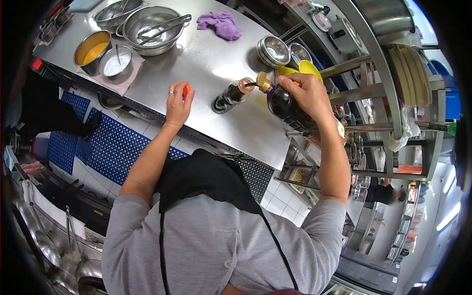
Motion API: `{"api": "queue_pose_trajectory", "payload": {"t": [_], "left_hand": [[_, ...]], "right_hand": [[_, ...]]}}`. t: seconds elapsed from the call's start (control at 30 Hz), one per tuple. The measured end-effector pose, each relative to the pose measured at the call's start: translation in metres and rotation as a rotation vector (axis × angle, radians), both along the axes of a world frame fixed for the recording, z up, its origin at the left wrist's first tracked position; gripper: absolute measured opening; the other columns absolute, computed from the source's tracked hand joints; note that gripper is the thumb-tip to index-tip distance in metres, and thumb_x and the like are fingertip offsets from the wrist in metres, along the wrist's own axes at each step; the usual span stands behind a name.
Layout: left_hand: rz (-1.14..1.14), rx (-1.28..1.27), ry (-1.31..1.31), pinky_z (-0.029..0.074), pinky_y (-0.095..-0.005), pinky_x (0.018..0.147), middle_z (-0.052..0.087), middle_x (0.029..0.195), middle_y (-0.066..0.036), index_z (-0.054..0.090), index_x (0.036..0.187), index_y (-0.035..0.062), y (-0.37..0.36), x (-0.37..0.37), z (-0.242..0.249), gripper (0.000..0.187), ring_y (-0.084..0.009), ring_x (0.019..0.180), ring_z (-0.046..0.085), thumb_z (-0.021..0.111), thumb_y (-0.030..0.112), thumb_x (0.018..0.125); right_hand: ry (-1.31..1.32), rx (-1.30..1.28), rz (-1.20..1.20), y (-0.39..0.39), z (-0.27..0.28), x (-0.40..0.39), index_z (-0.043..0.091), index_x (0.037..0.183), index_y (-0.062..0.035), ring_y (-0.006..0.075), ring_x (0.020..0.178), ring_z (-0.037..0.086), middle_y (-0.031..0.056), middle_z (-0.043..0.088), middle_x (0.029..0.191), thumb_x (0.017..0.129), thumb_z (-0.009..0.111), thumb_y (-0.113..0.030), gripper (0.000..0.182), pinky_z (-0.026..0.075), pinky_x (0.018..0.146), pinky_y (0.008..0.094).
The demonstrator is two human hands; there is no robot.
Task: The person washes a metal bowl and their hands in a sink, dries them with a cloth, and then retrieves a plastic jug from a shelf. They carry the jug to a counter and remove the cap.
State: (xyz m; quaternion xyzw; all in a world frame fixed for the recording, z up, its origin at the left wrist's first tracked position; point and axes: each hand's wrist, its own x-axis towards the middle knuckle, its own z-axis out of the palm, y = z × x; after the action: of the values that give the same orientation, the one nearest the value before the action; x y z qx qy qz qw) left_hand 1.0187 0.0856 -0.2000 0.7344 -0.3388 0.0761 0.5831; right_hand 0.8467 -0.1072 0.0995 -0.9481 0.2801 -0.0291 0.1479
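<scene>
My right hand point(306, 94) grips a large dark bottle point(287, 105), tilted with its gold-coloured neck toward the left. Dark liquid runs from it into the mouth of a smaller glass bottle point(231, 97), which stands upright on the steel table and holds some dark liquid. Nothing holds the smaller bottle. To its left, over the table's near edge, my left hand point(180, 104) pinches a small red-orange cap point(186, 89) between thumb and fingers.
On the steel table point(216, 49) stand a pot of orange liquid point(92, 51), a bowl of white contents point(115, 63), a colander with tongs point(152, 30), a purple cloth point(220, 25) and stacked bowls point(273, 51). Shelves point(364, 92) rise at right. A person's leg point(59, 108) shows at left.
</scene>
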Motion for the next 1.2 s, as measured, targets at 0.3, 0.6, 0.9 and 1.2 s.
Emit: {"api": "queue_pose_trajectory", "payload": {"t": [0.3,0.6,0.9,1.2], "left_hand": [[-0.001,0.005,-0.009,0.057,-0.0356,0.071,0.052,0.116,-0.018,0.053,0.121,0.0029,0.0,0.0,0.0,0.035,-0.0326,0.092,0.061,0.064,0.016,0.091],[0.009,0.008,-0.005,0.056,-0.0365,0.071,0.053,0.115,-0.018,0.053,0.121,0.0033,-0.001,0.001,-0.004,0.034,-0.0328,0.092,0.061,0.064,0.017,0.091],[-0.007,-0.01,0.002,0.057,-0.0352,0.07,0.053,0.114,-0.018,0.053,0.121,0.0029,-0.001,0.001,-0.001,0.034,-0.0319,0.091,0.061,0.064,0.015,0.091],[-0.008,-0.024,-0.003,0.056,-0.0341,0.069,0.051,0.116,-0.018,0.053,0.121,0.0029,-0.002,0.001,-0.004,0.034,-0.0293,0.091,0.061,0.064,0.015,0.091]], "right_hand": [[-0.016,-0.007,0.009,-0.004,0.0,-0.001,0.074,0.097,-0.0041,0.0342,0.076,0.067,0.0203,0.069,0.079,0.087,0.066,-0.039,0.037,0.051,0.073,0.0404],[-0.018,-0.019,0.026,-0.002,0.005,0.0,0.075,0.094,-0.0048,0.0337,0.074,0.067,0.0198,0.068,0.076,0.087,0.066,-0.038,0.035,0.05,0.071,0.0404],[-0.021,-0.038,0.023,0.001,0.008,-0.001,0.075,0.095,-0.0048,0.0338,0.075,0.067,0.0198,0.069,0.078,0.086,0.067,-0.038,0.035,0.05,0.072,0.0407],[-0.007,-0.06,0.0,0.005,0.013,-0.001,0.075,0.097,-0.0049,0.0322,0.077,0.068,0.0194,0.07,0.08,0.086,0.067,-0.038,0.036,0.051,0.073,0.0397]]}}
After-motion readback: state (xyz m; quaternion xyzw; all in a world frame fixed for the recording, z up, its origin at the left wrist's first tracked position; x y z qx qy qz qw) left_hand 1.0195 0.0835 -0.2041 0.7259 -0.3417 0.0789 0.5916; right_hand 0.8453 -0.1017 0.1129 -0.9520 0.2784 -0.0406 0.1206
